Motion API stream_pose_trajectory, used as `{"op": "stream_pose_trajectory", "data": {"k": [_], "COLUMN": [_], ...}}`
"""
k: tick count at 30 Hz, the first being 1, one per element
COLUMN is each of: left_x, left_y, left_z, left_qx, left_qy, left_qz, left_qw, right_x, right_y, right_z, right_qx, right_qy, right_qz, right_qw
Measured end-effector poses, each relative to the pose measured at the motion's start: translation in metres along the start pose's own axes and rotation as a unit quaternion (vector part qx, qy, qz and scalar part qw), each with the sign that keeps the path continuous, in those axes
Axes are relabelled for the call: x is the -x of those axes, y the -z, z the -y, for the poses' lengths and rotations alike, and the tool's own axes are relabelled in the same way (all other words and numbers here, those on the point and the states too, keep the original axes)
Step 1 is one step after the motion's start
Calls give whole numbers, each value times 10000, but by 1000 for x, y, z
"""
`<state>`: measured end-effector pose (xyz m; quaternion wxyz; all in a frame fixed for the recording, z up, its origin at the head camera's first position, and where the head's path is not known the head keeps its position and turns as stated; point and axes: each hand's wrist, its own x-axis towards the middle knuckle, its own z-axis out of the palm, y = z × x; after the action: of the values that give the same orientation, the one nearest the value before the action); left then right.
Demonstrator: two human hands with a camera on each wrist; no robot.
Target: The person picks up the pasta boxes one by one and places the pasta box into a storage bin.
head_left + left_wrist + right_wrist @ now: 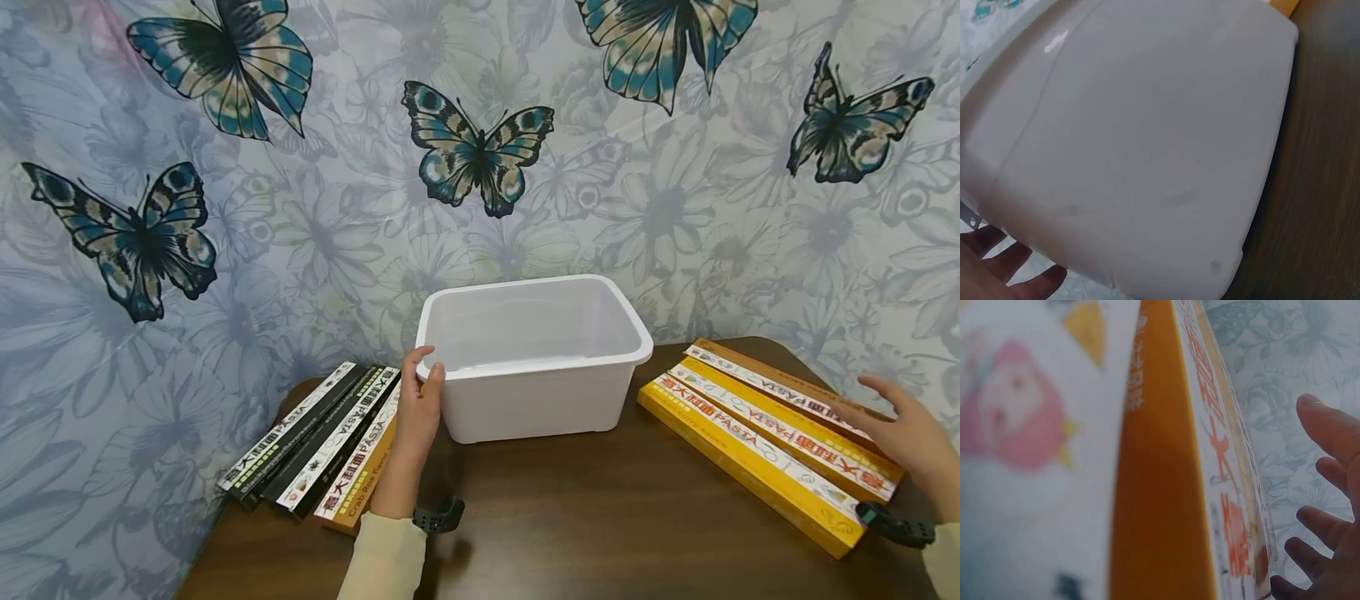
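Observation:
A white plastic bin (540,404) stands upright at the back middle of the table. My left hand (420,400) grips its front left corner, thumb by the rim; in the left wrist view, fingers (1007,259) reach around the bin's side wall (1147,137). At the right my right hand (911,437) is over the outer ends of several pasta boxes, its fingers spread and holding nothing. The front box (757,467) is yellow, another yellow one (795,429) lies behind it, and an orange-brown box (780,379) is farthest back.
Left of the bin lie two black pasta boxes (288,433) (337,442) and an orange one (363,479), partly hidden by my left forearm. Behind the brown table (570,525) is a butterfly-patterned wall covering (337,208). Dark bands (440,516) (896,525) circle both wrists.

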<state>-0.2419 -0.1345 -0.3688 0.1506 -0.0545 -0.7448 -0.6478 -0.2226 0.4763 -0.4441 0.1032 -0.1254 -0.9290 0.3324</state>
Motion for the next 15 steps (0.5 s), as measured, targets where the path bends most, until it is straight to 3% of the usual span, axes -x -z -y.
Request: {"op": "stream_pose_trajectory", "data": {"k": [5, 15], "left_x": [2, 1], "left_y": [1, -1], "left_z": [-1, 4], "left_qx": [-115, -272], "left_qy": [-182, -188], "left_qz": [61, 5], "left_qw": [9997, 9995], "right_x": [-4, -4], "right_y": [1, 5], "right_z": [-5, -11], "right_qx": [164, 802], "right_qy": [-137, -63], "right_qz": [127, 415], "right_qw": [9997, 9959]}}
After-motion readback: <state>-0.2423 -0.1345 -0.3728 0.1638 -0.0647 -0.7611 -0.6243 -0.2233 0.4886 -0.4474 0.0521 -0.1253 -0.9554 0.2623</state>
